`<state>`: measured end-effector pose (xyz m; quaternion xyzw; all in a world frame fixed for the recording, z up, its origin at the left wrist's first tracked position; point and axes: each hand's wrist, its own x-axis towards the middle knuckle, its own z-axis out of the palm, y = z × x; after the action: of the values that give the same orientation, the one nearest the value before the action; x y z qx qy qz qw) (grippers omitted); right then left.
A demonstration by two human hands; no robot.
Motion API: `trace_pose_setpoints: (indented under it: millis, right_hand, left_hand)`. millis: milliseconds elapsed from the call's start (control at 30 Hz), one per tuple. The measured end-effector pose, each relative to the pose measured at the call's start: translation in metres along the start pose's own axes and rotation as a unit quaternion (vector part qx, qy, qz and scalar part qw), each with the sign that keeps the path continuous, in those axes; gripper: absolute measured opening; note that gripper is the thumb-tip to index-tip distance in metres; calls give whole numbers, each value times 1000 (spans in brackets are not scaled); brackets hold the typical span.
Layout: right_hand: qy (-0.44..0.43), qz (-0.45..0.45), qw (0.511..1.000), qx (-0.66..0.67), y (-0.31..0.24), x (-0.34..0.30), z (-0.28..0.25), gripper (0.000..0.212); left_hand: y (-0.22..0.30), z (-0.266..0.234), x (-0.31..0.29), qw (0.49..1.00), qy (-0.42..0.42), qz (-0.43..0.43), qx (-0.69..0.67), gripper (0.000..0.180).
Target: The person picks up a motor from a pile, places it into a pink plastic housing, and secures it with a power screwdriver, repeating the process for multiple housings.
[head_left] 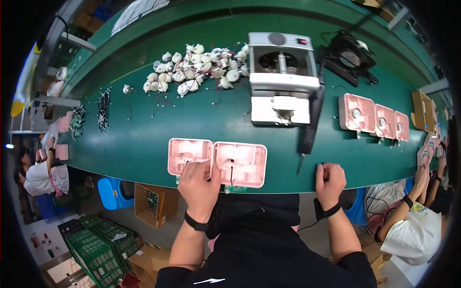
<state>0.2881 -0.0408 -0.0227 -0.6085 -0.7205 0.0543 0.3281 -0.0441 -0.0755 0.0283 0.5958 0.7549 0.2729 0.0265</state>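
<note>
Two open pink plastic casings lie side by side at the table's front edge: the left casing point(175, 152) and the right casing point(263, 165). Black wires show inside both, and green circuit boards point(235, 189) stick out at their near side. My left hand point(199, 185) is closed over the joint between them, thumb and fingers at the adjoining walls; the fingertips are partly hidden. Farther right, my right hand point(331, 183) rests at the table edge, fingers curled in, with nothing visible in it. Beyond it lies a black electric screwdriver point(313, 122), its thin bit pointing toward me.
A silver-white machine point(283, 84) stands at the back middle, beside a black fan point(349, 58). White motors with wires point(194, 67) form a heap to its left. Several pink casings point(356, 127) stand at right. Dark wires point(103, 110) lie at left. Other people sit at both sides.
</note>
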Motion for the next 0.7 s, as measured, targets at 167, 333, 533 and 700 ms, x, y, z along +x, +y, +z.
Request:
trace_pose_setpoints:
  millis: [167,333,533,700]
  right_hand:
    - [62,93,990,85,-9,7,10,14]
    - [92,23,994,54,-4,6,21,14]
    - [98,74,991,61,-2,-3,27,16]
    - [96,151,966,189,-17,-19,21,20]
  left_hand:
    - [21,23,6,999,32,-6,1,14]
    - [28,12,11,999,-2,-29,-23,20]
    - [-10,-56,22,992,6,-60,-111,28]
    - [-123,-101,97,998,37,-55,-24,34]
